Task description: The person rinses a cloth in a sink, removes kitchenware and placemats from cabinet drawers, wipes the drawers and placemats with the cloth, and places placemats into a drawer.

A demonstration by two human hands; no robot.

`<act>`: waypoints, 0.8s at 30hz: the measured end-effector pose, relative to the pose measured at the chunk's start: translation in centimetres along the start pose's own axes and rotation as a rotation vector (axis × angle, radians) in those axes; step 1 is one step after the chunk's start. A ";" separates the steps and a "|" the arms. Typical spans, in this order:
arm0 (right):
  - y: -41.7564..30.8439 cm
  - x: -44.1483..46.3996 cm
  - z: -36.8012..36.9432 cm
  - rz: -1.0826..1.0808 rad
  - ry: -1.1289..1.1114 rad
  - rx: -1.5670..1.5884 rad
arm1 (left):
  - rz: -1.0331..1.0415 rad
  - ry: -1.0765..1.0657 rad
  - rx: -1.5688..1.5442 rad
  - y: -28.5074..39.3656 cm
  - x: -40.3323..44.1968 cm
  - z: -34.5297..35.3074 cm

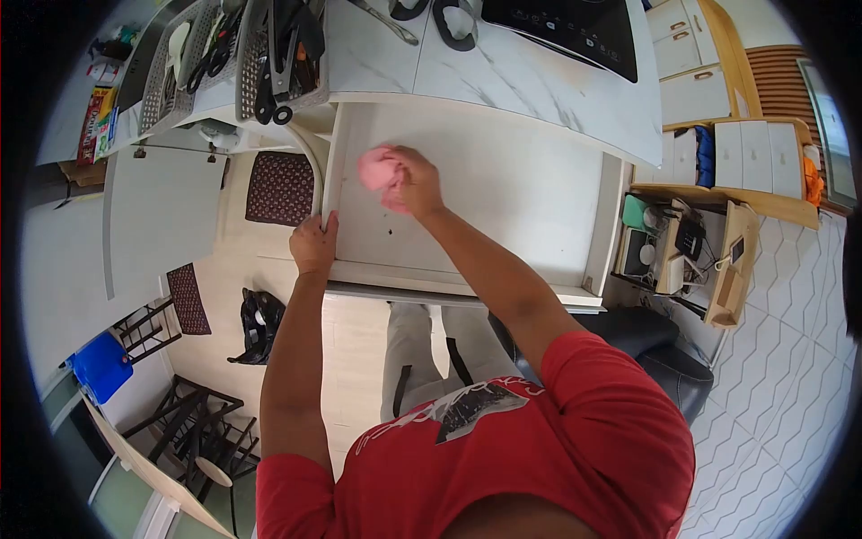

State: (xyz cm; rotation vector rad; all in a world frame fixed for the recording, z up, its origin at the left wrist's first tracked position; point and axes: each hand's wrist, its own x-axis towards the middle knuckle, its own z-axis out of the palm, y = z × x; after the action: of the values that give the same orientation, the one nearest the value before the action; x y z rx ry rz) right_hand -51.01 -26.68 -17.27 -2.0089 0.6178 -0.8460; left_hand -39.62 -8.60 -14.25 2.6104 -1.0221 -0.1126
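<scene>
A white drawer [503,189] is pulled out below the marble-patterned counter. Inside it, over the left part, my right hand [417,182] grips a crumpled pink cloth [381,169]. My left hand [313,243] is at the drawer's left side near the front corner, its fingers bent over the edge; the fingertips are partly hidden. A small dark speck lies on the drawer bottom below the cloth, with tinier specks toward the right.
Utensil baskets [250,67] stand on the counter at the upper left. A black cooktop [575,29] is at the upper right. An open cabinet door [166,211] hangs at left. A black plastic bag [260,325] lies on the floor.
</scene>
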 end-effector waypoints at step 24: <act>1.9 -10.0 -15.7 0.394 -0.109 -0.517 | 0.032 -0.028 -0.002 -0.3 0.5 0.1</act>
State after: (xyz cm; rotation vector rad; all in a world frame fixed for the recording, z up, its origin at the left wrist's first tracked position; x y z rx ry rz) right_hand -69.54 -28.90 -15.77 -2.2512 1.2148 -0.3560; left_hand -39.04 -8.75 -14.44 2.5963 -1.0727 -0.1422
